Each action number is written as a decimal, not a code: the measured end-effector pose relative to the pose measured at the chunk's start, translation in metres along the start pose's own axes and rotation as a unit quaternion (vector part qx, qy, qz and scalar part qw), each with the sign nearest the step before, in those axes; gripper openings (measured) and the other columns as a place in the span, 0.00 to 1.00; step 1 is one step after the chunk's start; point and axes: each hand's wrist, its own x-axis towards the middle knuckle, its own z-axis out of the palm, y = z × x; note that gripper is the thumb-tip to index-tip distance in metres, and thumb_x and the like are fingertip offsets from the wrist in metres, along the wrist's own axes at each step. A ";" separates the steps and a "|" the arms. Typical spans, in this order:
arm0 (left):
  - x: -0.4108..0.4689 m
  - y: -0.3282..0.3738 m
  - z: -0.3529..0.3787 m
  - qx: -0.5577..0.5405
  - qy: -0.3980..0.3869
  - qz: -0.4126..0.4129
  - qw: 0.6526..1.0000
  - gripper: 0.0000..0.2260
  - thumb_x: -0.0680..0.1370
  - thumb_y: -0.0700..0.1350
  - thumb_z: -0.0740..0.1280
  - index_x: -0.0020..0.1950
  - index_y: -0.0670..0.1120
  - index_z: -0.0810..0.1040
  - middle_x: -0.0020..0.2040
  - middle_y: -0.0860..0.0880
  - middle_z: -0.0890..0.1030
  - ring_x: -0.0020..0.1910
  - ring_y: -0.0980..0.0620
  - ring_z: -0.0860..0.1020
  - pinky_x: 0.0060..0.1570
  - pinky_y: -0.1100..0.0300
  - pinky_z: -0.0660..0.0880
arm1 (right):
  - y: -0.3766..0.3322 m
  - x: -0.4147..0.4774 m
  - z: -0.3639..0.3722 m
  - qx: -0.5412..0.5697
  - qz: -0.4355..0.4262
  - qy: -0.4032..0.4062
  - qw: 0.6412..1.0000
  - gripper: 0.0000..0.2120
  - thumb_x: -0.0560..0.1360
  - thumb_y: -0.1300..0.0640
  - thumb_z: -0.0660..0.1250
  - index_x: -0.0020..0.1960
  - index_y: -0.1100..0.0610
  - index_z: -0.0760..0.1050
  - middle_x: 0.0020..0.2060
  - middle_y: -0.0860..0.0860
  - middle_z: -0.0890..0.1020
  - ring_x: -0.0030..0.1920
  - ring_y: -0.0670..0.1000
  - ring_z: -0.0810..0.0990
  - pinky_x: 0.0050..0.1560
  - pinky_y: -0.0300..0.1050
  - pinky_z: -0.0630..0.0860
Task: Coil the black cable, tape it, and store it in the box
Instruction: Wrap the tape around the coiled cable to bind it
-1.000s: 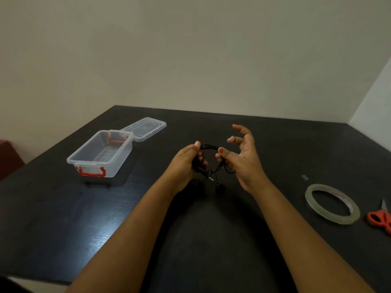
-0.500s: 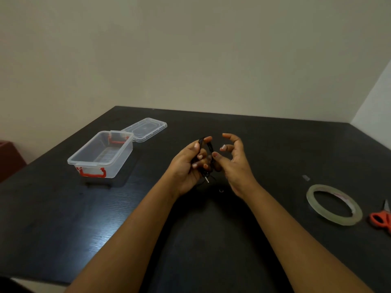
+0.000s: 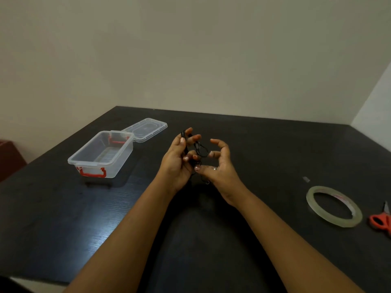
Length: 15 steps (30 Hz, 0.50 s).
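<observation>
Closer together than a second ago, both hands now meet over the bench [image 3: 275, 149], and the black cable [image 3: 200, 150] has gone from a flat coil to a narrow bundle.

Held above the middle of the bench, the cable sits in the left hand [image 3: 177, 159], whose fingers and thumb curl round it; a small loop sticks out to the right. Just beside it, the right hand [image 3: 222, 168] has its fingers loosely curled, its thumb reaching to the cable's lower part, but whether it grips cannot be told. At the far left stands the clear box [image 3: 101, 153] with red latches, its lid [image 3: 146, 129] lying open behind it. Near the right edge lie the tape roll [image 3: 334, 206] and, beyond it, orange-handled scissors [image 3: 380, 220].
</observation>
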 end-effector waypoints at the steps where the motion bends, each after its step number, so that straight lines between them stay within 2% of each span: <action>1: 0.000 0.000 0.000 -0.005 0.003 0.006 1.000 0.14 0.83 0.44 0.52 0.61 0.46 0.75 0.51 0.48 0.82 0.24 0.60 0.68 0.29 0.66 0.74 | 0.001 0.001 0.001 0.004 0.003 -0.005 1.000 0.35 0.71 0.67 0.72 0.66 0.41 0.58 0.59 0.51 0.67 0.45 0.46 0.83 0.46 0.40 0.77; 3: 0.002 0.003 -0.002 -0.016 0.011 0.024 1.000 0.13 0.83 0.44 0.52 0.61 0.46 0.74 0.52 0.48 0.81 0.25 0.59 0.69 0.30 0.66 0.74 | 0.000 0.002 0.001 -0.011 0.008 -0.002 1.000 0.36 0.70 0.66 0.73 0.66 0.41 0.59 0.58 0.52 0.66 0.41 0.45 0.82 0.46 0.42 0.77; 5: 0.003 0.005 -0.003 -0.017 0.025 0.040 0.999 0.13 0.83 0.43 0.52 0.60 0.46 0.74 0.52 0.48 0.81 0.27 0.59 0.69 0.31 0.66 0.74 | -0.001 0.004 -0.004 -0.019 0.015 0.001 1.000 0.34 0.70 0.65 0.73 0.65 0.41 0.61 0.56 0.53 0.67 0.43 0.50 0.81 0.47 0.44 0.78; 7: 0.005 0.006 -0.004 -0.017 0.046 0.053 0.997 0.13 0.83 0.42 0.53 0.61 0.46 0.74 0.52 0.48 0.81 0.29 0.58 0.69 0.33 0.66 0.75 | -0.004 0.005 -0.010 -0.015 0.027 -0.008 1.000 0.30 0.72 0.66 0.70 0.63 0.41 0.63 0.54 0.53 0.67 0.42 0.51 0.80 0.43 0.42 0.78; 11: 0.007 0.012 -0.009 -0.044 0.090 0.073 0.992 0.14 0.82 0.41 0.54 0.66 0.43 0.70 0.51 0.47 0.80 0.33 0.56 0.71 0.34 0.65 0.76 | -0.012 0.004 -0.019 -0.025 0.024 -0.025 0.999 0.26 0.74 0.68 0.67 0.60 0.42 0.65 0.50 0.52 0.68 0.40 0.48 0.79 0.44 0.41 0.77; 15: 0.007 0.011 -0.010 -0.026 0.096 0.075 0.992 0.13 0.82 0.41 0.54 0.65 0.44 0.70 0.47 0.47 0.79 0.33 0.56 0.72 0.35 0.63 0.77 | -0.018 0.004 -0.024 -0.025 0.013 -0.030 0.999 0.23 0.74 0.69 0.67 0.58 0.44 0.66 0.46 0.52 0.69 0.37 0.45 0.79 0.46 0.43 0.78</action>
